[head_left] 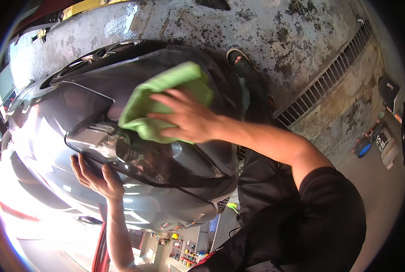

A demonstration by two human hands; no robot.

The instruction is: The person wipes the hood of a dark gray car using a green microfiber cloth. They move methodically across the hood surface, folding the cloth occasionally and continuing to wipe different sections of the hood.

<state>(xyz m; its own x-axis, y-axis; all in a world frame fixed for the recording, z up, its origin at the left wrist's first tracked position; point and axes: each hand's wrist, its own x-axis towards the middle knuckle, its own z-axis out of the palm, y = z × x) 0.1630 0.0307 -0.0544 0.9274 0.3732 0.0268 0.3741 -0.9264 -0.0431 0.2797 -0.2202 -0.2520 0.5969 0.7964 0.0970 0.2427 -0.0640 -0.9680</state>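
Under my right hand (189,119) is a green microfibre cloth (171,78), bunched against the dark grey car (166,204) beside its headlight (100,140). The fingers are spread over the cloth, and hand and cloth are slightly blurred. My left hand (96,179) rests on the glossy bodywork by the headlight's lower edge, holding nothing, its fingers apart and thumb out. Glare washes out the bodywork at the far left. The cloth and right hand hide part of the panel behind them.
A wheel (91,59) shows at the car's upper side. Stained concrete (275,27) surrounds it, with a metal drain grate (325,77) crossing at the right. A sandalled foot (238,59) stands near the bumper. Shelves with small items (182,249) are at the bottom.
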